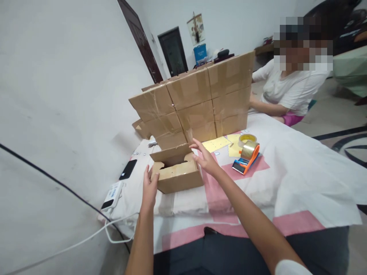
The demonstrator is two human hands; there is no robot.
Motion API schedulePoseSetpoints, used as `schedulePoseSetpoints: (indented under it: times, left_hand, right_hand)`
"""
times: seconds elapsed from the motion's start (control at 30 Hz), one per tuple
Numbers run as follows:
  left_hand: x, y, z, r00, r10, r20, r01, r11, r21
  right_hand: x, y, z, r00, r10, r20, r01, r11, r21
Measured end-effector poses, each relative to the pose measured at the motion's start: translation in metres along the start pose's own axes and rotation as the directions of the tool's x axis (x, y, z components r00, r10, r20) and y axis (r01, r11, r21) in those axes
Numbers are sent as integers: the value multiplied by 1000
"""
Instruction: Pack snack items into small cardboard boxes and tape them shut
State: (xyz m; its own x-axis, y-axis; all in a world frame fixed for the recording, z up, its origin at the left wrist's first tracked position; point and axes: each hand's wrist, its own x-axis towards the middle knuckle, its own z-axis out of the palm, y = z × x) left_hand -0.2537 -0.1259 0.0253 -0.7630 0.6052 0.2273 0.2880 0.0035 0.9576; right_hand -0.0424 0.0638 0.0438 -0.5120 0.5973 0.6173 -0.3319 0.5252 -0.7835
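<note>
First inspector: State the position of the small carton.

Second inspector: The small carton (180,182) rests on the patterned cloth (295,164) at the centre of the frame. Its rear flap is raised, and a dark gap into the interior shows behind the pale front flap.

First inspector: Condition of the hands?

Second inspector: The left hand (150,185) is at the carton's left end, fingers bent, thumb at the near corner; whether it grips firmly or merely rests there cannot be told. The right hand (207,159) is open, fingers spread, at the carton's upper right corner. Firm contact there could not be confirmed.

First inspector: Adjacent items?

Second inspector: Right of centre, an orange and blue tape dispenser (248,159) lies on the cloth, with a tape roll (240,140) just behind it. Behind the carton stands a stack of taped boxes (195,99), its visible face three across and three high. Left of centre are a dark phone (128,169) and, below it, a white power strip (113,194).

First inspector: Other persons?

Second inspector: One, in a white top (298,91), upper right of the frame. A forearm extends toward the stack's right edge; the hand there is largely hidden.
</note>
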Motion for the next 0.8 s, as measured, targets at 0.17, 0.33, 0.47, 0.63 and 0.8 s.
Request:
schedulePoseSetpoints:
  times: [0.17, 0.33, 0.47, 0.63, 0.8]
  left_hand:
    - [3, 2, 1, 1000, 5, -31, -3, 998, 65]
    - [-5, 19, 3, 985, 171, -16, -162, 957, 241]
    - [-16, 34, 14, 883, 343, 321, -466, 728, 504]
    - [-19, 39, 25, 850, 333, 407, -518, 669, 533]
    - [-21, 37, 22, 827, 383, 412, -562, 606, 563]
  right_hand:
    - [-13, -4, -12, 994, 32, 108, -26, 998, -54]
    - [-12, -16, -11, 979, 3, 205, 69, 936, -345]
    - [-12, -29, -5, 964, 13, 266, 130, 850, -511]
    - [-16, -37, -2, 988, 12, 155, 95, 740, -666]
    - [-21, -39, -62, 892, -132, -433, -233, 686, -689]
